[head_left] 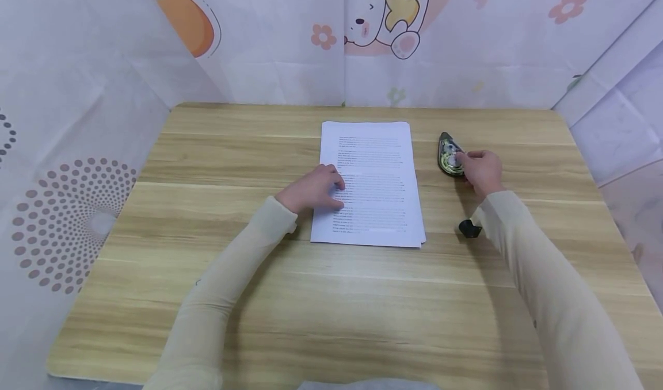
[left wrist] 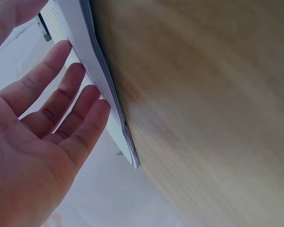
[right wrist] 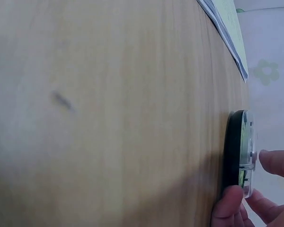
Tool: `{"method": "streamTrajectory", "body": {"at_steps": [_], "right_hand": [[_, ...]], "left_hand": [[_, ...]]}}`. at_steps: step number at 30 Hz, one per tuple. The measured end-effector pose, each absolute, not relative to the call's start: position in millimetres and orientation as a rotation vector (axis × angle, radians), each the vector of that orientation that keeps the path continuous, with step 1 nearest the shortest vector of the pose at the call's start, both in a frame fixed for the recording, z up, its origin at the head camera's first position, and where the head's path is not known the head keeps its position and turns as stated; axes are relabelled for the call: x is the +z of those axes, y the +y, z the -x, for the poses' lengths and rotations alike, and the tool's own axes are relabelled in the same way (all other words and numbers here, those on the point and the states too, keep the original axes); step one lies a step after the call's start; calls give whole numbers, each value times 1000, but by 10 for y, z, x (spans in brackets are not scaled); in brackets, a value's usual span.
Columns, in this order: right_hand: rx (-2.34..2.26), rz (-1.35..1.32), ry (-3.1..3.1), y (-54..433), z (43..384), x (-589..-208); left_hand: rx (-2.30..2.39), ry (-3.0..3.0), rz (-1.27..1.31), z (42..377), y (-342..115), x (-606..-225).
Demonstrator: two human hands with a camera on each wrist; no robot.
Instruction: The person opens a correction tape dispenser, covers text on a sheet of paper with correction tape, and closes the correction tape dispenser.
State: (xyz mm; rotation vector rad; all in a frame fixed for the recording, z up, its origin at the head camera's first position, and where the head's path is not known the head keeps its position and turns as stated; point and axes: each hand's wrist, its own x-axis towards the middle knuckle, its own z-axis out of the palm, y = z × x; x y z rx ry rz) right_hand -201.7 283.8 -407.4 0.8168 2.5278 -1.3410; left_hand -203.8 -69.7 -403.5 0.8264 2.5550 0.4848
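A stack of printed paper sheets [head_left: 370, 183] lies on the table. My left hand [head_left: 316, 188] is over its left edge with thumb and fingers spread and slightly bent. In the left wrist view the fingertips [left wrist: 102, 106] are right at the stack's side [left wrist: 109, 85]. To the right of the paper lies a teardrop-shaped correction tape [head_left: 449, 161] with a black base, clear cover and green inner parts. My right hand [head_left: 483, 171] holds it at its right side. In the right wrist view, one fingertip is against the base and another finger [right wrist: 274, 163] is close over the cover.
The wooden table [head_left: 362, 309] reaches up to a patterned curtain [head_left: 269, 45] at the back. A small black object [head_left: 469, 229] shows beside the right cuff. The sheets at the stack's lower right corner are slightly out of line.
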Motion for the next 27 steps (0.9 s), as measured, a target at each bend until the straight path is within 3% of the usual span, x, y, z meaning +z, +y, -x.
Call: {"method": "streamTrajectory", "body": {"at_steps": [20, 27], "right_hand": [[-1455, -990, 2538, 2874, 2015, -3955], [-1494, -918, 2596, 2759, 2008, -3824]], "left_hand": [[507, 2567, -831, 2076, -666, -4002], [512, 2612, -808, 2109, -629, -3970]]}}
